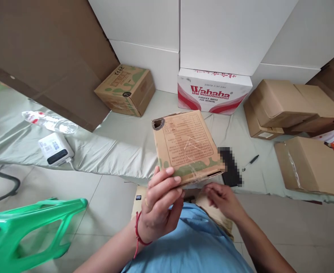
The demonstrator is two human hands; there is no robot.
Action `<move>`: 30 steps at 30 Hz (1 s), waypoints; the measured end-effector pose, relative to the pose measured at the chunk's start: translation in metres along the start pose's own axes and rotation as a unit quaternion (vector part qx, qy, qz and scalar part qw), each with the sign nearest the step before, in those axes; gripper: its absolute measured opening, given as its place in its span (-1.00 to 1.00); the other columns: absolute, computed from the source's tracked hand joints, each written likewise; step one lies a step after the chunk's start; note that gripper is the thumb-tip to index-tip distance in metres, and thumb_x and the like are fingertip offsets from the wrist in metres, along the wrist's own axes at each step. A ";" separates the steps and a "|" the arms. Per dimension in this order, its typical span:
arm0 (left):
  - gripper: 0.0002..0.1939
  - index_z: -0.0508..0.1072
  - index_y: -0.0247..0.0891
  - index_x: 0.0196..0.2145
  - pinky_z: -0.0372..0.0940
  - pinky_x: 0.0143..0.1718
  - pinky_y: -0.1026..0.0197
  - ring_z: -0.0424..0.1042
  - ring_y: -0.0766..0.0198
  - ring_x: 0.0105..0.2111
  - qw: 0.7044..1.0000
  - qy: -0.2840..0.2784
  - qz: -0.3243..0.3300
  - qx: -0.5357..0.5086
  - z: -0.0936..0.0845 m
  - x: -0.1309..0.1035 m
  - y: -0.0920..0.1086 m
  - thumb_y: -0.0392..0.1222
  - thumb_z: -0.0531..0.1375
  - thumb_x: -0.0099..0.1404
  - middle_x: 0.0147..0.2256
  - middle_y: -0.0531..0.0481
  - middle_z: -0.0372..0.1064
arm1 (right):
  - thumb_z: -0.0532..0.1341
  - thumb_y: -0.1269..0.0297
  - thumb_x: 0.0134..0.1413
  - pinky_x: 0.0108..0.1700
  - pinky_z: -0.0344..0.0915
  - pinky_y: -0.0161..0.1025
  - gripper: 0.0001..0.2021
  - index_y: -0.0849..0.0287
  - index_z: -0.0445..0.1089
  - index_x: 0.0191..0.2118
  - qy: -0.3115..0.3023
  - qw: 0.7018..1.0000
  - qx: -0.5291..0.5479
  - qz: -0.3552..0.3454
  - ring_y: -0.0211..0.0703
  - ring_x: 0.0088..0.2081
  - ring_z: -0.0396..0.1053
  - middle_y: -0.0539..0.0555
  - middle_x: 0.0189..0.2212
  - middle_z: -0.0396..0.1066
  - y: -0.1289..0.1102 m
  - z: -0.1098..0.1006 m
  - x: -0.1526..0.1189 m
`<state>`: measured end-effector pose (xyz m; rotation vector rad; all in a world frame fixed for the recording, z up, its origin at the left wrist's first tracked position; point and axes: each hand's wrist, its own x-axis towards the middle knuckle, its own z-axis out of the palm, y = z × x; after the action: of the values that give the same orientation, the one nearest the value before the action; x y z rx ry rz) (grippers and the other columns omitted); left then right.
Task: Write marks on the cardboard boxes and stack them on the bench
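Observation:
A small brown cardboard box with green print and a dark-rimmed hole in one corner is held up, tilted, over the front edge of the covered table. My left hand, with a red cord on its wrist, grips the box by its near lower edge, fingers on the printed face. Just below the box's right end is my right hand, its fingers curled together and apart from the box. Whatever may be between those fingers I cannot make out. A pixelated dark object lies on the cloth behind the box.
On the green cloth stand another printed carton, a white-red Wahaha box and several brown boxes. A pen, a plastic bottle and a white power bank lie there. A green stool is at lower left.

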<state>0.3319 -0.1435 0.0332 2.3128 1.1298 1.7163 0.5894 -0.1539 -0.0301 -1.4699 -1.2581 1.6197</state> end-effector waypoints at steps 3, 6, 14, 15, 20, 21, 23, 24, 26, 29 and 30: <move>-0.33 0.42 -0.03 0.23 0.39 0.35 -0.22 0.52 -0.05 0.22 0.999 0.017 -0.036 -0.012 0.002 0.003 0.001 -0.43 0.39 0.22 0.04 -0.07 0.53 | 0.27 -0.23 0.27 -0.45 0.28 -0.24 -0.55 0.09 0.63 -0.20 0.182 0.973 -0.124 -0.066 -0.16 -0.54 0.34 -0.03 -0.61 0.39 -0.010 -0.066 0.000; -0.35 0.40 -0.06 0.29 0.33 0.39 -0.31 0.44 -0.13 0.30 0.999 0.022 -0.032 0.017 -0.001 0.010 0.000 -0.30 0.39 0.27 0.12 -0.13 0.48 | 0.22 -0.06 0.31 -0.35 0.35 -0.17 -0.61 0.11 0.65 -0.07 0.309 0.887 -0.324 -0.111 -0.11 -0.44 0.40 0.10 -0.36 0.54 -0.015 -0.128 0.009; -0.54 0.46 -0.28 0.28 0.23 0.45 -0.18 0.42 -0.09 0.34 0.992 -0.087 0.070 0.064 -0.013 0.040 -0.011 -0.10 0.25 0.50 0.13 -0.24 0.57 | -0.08 0.25 0.51 -0.34 0.22 -0.20 -0.46 -0.03 0.38 0.43 0.105 0.690 -0.710 0.093 -0.07 -0.30 0.54 0.21 0.00 0.56 -0.014 -0.181 0.038; -0.55 0.47 -0.27 0.27 0.24 0.44 -0.16 0.47 -0.06 0.30 0.991 -0.098 0.071 0.058 -0.011 0.041 -0.012 -0.13 0.27 0.48 0.11 -0.23 0.59 | -0.09 0.22 0.52 -0.34 0.23 -0.19 -0.48 -0.04 0.42 0.39 0.095 0.681 -0.721 0.090 -0.03 -0.27 0.57 0.22 0.02 0.56 -0.015 -0.182 0.040; -0.69 0.55 -0.29 0.08 0.26 0.39 -0.08 0.58 0.05 0.11 0.994 0.015 0.088 0.059 0.009 0.036 -0.020 -0.18 0.27 0.43 -0.06 -0.18 0.66 | 0.04 0.25 0.48 -0.29 0.26 -0.19 -0.64 0.09 0.58 0.07 0.057 0.674 -0.736 0.027 0.03 -0.17 0.61 0.24 -0.06 0.65 -0.016 -0.188 0.042; -0.73 0.56 -0.29 0.04 0.26 0.38 -0.08 0.58 0.06 0.08 0.993 0.039 0.096 0.057 0.014 0.034 -0.021 -0.15 0.26 0.44 -0.10 -0.17 0.66 | 0.08 0.27 0.44 -0.29 0.25 -0.19 -0.70 0.11 0.58 -0.02 0.062 0.678 -0.732 0.012 0.02 -0.20 0.61 0.24 -0.12 0.66 -0.018 -0.189 0.041; -0.78 0.58 -0.27 -0.05 0.29 0.34 -0.06 0.59 0.09 0.02 0.990 0.072 0.107 0.055 0.023 0.034 -0.024 -0.12 0.23 0.46 -0.15 -0.14 0.66 | 0.16 0.31 0.33 -0.33 0.20 -0.17 -0.81 0.11 0.54 -0.22 0.126 0.692 -0.710 -0.027 0.03 -0.30 0.57 0.21 -0.30 0.65 -0.029 -0.187 0.038; -0.79 0.58 -0.26 -0.08 0.31 0.32 -0.06 0.60 0.10 0.00 0.989 0.084 0.111 0.055 0.026 0.034 -0.026 -0.11 0.22 0.47 -0.17 -0.13 0.66 | 0.20 0.31 0.26 -0.35 0.18 -0.15 -0.87 0.08 0.50 -0.29 0.185 0.704 -0.684 -0.053 0.02 -0.37 0.53 0.18 -0.40 0.60 -0.038 -0.185 0.036; -0.79 0.58 -0.24 -0.13 0.34 0.27 -0.04 0.60 0.11 -0.04 0.986 0.105 0.119 0.056 0.031 0.036 -0.028 -0.08 0.21 0.48 -0.20 -0.10 0.65 | 0.28 0.31 0.13 -0.40 0.12 -0.12 -0.92 0.00 0.42 -0.38 0.335 0.741 -0.566 -0.134 0.00 -0.48 0.40 0.08 -0.56 0.46 -0.067 -0.178 0.034; -0.77 0.57 -0.22 -0.17 0.37 0.22 -0.02 0.60 0.13 -0.07 0.982 0.128 0.126 0.056 0.035 0.038 -0.030 -0.07 0.17 0.50 -0.23 -0.09 0.65 | 0.35 0.32 0.05 -0.46 0.05 -0.11 -0.86 -0.06 0.39 -0.39 0.457 0.804 -0.220 -0.310 -0.07 -0.55 0.25 -0.02 -0.60 0.31 -0.129 -0.157 0.036; -0.76 0.57 -0.22 -0.17 0.37 0.21 -0.02 0.61 0.13 -0.07 0.982 0.131 0.126 0.057 0.036 0.038 -0.030 -0.07 0.16 0.51 -0.23 -0.09 0.65 | 0.31 0.29 0.11 -0.48 0.07 -0.12 -0.87 -0.07 0.35 -0.39 0.451 0.811 -0.172 -0.331 -0.08 -0.54 0.28 -0.03 -0.58 0.31 -0.153 -0.147 0.039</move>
<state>0.3511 -0.0862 0.0367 2.4427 1.0308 2.1532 0.6999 -0.0274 0.1047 -1.4576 -1.2619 0.1482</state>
